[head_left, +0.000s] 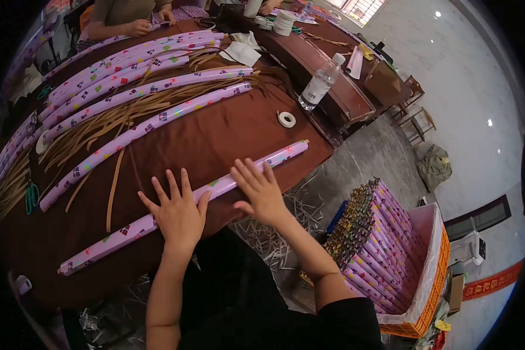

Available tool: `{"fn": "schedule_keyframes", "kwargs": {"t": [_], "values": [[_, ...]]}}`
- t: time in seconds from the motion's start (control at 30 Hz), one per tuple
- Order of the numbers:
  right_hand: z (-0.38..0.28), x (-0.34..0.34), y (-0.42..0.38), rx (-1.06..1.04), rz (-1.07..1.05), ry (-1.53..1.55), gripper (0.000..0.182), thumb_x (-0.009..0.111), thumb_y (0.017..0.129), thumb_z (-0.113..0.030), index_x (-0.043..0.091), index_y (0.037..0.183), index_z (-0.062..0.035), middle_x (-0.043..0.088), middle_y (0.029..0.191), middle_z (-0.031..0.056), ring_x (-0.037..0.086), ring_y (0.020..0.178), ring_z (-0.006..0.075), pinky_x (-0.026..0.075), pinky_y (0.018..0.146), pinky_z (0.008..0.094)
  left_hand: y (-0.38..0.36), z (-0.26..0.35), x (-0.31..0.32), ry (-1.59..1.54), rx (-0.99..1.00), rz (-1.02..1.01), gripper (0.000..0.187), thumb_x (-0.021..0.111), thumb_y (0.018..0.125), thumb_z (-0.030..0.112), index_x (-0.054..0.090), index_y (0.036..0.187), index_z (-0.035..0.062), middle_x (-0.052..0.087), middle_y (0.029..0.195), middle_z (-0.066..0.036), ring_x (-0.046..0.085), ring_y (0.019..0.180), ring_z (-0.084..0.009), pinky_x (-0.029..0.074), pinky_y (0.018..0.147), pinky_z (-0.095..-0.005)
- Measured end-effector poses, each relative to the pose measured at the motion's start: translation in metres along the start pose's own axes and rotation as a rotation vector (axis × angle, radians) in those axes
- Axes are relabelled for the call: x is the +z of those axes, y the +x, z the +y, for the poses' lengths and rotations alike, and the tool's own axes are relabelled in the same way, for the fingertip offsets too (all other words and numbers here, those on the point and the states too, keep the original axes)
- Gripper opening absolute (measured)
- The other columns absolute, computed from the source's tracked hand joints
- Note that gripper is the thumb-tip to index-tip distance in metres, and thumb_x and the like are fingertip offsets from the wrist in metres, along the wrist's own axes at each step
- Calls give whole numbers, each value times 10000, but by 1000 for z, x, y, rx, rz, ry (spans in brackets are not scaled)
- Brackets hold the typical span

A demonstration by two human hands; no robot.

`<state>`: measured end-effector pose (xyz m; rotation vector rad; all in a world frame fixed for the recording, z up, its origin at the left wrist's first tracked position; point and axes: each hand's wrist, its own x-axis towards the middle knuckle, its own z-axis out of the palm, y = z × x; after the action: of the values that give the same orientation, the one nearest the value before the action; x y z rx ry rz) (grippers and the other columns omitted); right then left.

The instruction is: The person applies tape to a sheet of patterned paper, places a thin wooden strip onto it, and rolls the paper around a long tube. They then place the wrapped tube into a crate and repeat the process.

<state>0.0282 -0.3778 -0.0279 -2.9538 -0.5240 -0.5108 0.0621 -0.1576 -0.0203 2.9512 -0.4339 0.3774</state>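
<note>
A long roll of purple patterned wrapping paper (119, 238) lies slantwise along the near edge of the brown-covered table (216, 119). My left hand (178, 209) rests over its middle, fingers spread, palm down. Farther right along the same roll is my right hand (259, 191), its fingers stretched out and the thumb apart; it touches or hovers just over the paper. Neither hand grips anything. Beyond them lies another purple roll (151, 125), with a roll of white tape (286, 119) to its right.
Several more purple rolls (128, 63) and brown paper strips (93, 125) cover the table's far left. Green-handled scissors (32, 197) lie at left. A water bottle (322, 81) stands at right. An orange crate (429, 291) on the floor holds many rolls. Another person's hand (139, 27) works across the table.
</note>
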Motion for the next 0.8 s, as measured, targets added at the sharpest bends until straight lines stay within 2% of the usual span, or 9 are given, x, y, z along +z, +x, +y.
{"fn": "schedule_keyframes", "kwargs": {"t": [0.2, 0.33, 0.43, 0.47, 0.57, 0.67, 0.7, 0.77, 0.8], "values": [[102, 0, -37, 331, 127, -220, 741, 517, 925, -490, 302, 1520, -104, 303, 1575, 75, 201, 1480, 287, 69, 1178, 562, 1, -1, 0, 12, -2, -26, 709, 372, 978, 580, 387, 1477, 76, 407, 1491, -206, 344, 1375, -472, 119, 1094, -714], [94, -8, -29, 399, 236, -186, 804, 528, 911, -511, 264, 1525, -63, 283, 1580, 115, 191, 1480, 324, 60, 1179, 560, 0, -3, -3, -21, 17, -18, 737, 364, 970, 605, 396, 1470, 64, 413, 1485, -210, 349, 1371, -471, 122, 1094, -712], [22, -7, -1, 136, 172, 67, 866, 514, 884, -581, 261, 1522, -52, 273, 1578, 137, 222, 1469, 332, 132, 1175, 543, -1, -5, -3, -69, 39, -42, 759, 355, 961, 626, 417, 1455, 54, 420, 1477, -216, 356, 1365, -473, 125, 1092, -713], [-6, -7, 8, 34, 73, 46, 883, 504, 867, -615, 288, 1511, -51, 288, 1571, 139, 233, 1466, 319, 167, 1172, 524, -1, -5, -2, -80, 38, -31, 758, 351, 962, 628, 429, 1447, 51, 427, 1471, -218, 358, 1362, -476, 126, 1091, -714], [-56, 8, 19, -166, 34, 153, 879, 501, 845, -651, 376, 1468, -44, 336, 1547, 128, 266, 1455, 291, 195, 1174, 490, -1, -6, -1, -83, 44, -20, 750, 341, 966, 625, 444, 1437, 51, 434, 1464, -222, 362, 1358, -479, 127, 1090, -713], [-40, 4, 19, -145, 33, 70, 846, 461, 850, -672, 390, 1479, -111, 354, 1541, 114, 299, 1440, 287, 206, 1167, 497, -1, -5, -4, -70, 42, -20, 722, 340, 976, 605, 452, 1433, 57, 434, 1463, -223, 363, 1357, -478, 126, 1091, -712], [-29, 1, 16, -118, 32, 87, 774, 505, 866, -628, 404, 1477, -164, 356, 1537, 114, 322, 1423, 286, 222, 1160, 484, -1, -4, -5, -62, 44, -19, 702, 344, 982, 589, 456, 1432, 61, 433, 1464, -222, 364, 1358, -477, 125, 1091, -711], [4, -5, 6, -22, 39, 16, 754, 499, 876, -621, 395, 1486, -191, 343, 1543, 113, 310, 1428, 301, 221, 1160, 485, 0, -3, -5, -63, 36, -30, 679, 352, 988, 567, 456, 1433, 65, 430, 1467, -222, 363, 1359, -476, 123, 1091, -712], [24, -8, 0, 52, 34, 61, 697, 504, 894, -595, 399, 1487, -244, 333, 1549, 108, 285, 1440, 308, 206, 1161, 500, 1, -3, -5, -61, 28, -46, 656, 360, 994, 546, 456, 1433, 68, 428, 1469, -221, 363, 1360, -474, 122, 1091, -712]]}}
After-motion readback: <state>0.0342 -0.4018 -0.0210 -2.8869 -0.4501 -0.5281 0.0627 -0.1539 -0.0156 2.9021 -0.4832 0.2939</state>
